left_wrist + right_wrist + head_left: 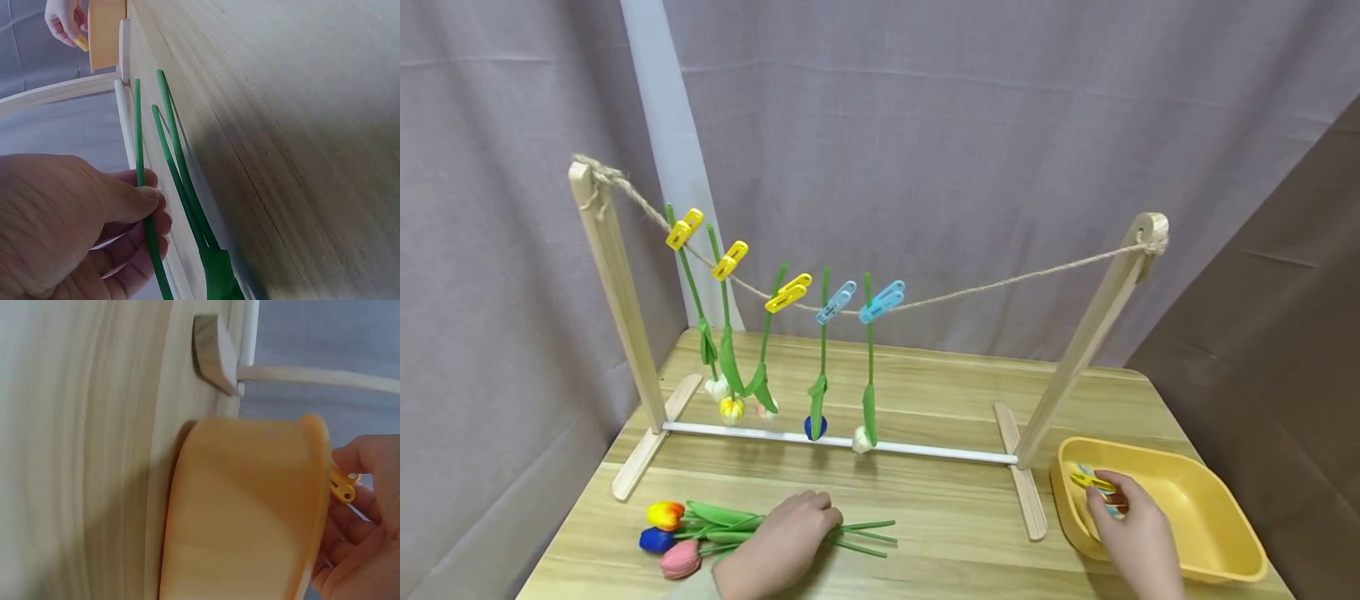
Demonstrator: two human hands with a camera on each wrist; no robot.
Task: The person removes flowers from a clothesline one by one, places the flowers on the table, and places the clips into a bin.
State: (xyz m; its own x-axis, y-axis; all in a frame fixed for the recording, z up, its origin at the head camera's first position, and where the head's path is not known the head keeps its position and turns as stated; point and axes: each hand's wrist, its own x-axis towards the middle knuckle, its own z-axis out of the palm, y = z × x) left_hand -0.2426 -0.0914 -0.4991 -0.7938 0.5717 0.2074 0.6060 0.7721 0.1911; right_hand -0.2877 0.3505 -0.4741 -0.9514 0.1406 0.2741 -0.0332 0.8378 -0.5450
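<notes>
My left hand [793, 533] pinches the green stem [141, 156] of an artificial tulip between thumb and fingers, close over the table. Two more stems [181, 169] lie beside it in the left wrist view. At their other end sit an orange-yellow bloom [666, 515], a blue bloom [657, 540] and a pink bloom [681, 559]; I cannot tell which belongs to the pinched stem. Over the left side of a yellow basin [1225, 521], my right hand [1138, 533] holds a yellow clothespin [1092, 482]. More clothespins, some light blue, show partly behind its fingers.
Behind my hands stands a wooden frame [1078, 358] with a twine line [1000, 286] strung across. Several tulips hang heads down from it by yellow clothespins [728, 260] and blue clothespins [882, 302]. A white bar [925, 451] joins the frame's feet. Grey curtains [925, 150] close off the back.
</notes>
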